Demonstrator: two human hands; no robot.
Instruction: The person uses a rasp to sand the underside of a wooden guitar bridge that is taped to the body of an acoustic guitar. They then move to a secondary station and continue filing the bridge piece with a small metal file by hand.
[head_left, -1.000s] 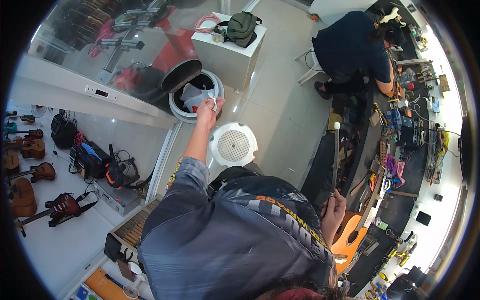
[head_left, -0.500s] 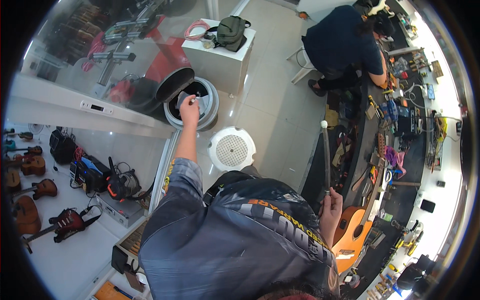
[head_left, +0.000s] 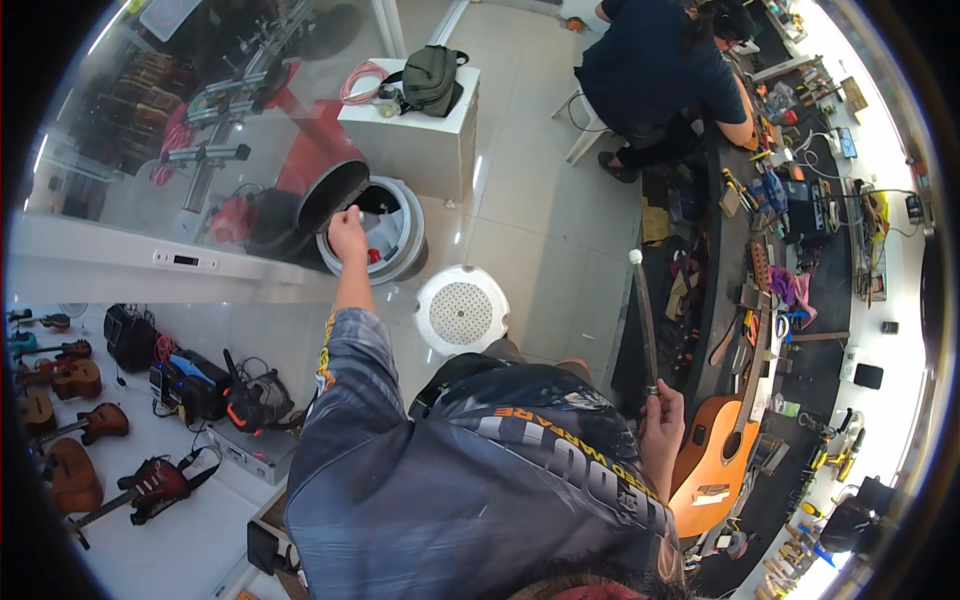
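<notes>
My left hand (head_left: 348, 232) is closed at the rim of an open bin (head_left: 407, 235) with a dark lid (head_left: 331, 194) raised; whatever its fingers hold is too small to make out. Crumpled light material (head_left: 383, 232) and a red item (head_left: 374, 255) show inside the bin. My right hand (head_left: 660, 415) grips the lower end of a long, thin metal rod (head_left: 645, 308) with a white cap, held upright beside a natural-wood acoustic guitar (head_left: 712, 475) on the dark workbench (head_left: 820, 385).
A white stool (head_left: 462, 308) stands ahead. A white cabinet (head_left: 440, 150) carries a green bag (head_left: 432, 82). A co-worker (head_left: 650, 70) bends over the tool-strewn bench at upper right. A glass partition (head_left: 120, 170) is at left, with guitars (head_left: 75, 380) and amplifiers (head_left: 180, 385) below it.
My left hand has moved leftward to the bin's opening near the lid, and the white crumpled bit in its fingers no longer shows clearly. The view has shifted; my right hand still holds the rod.
</notes>
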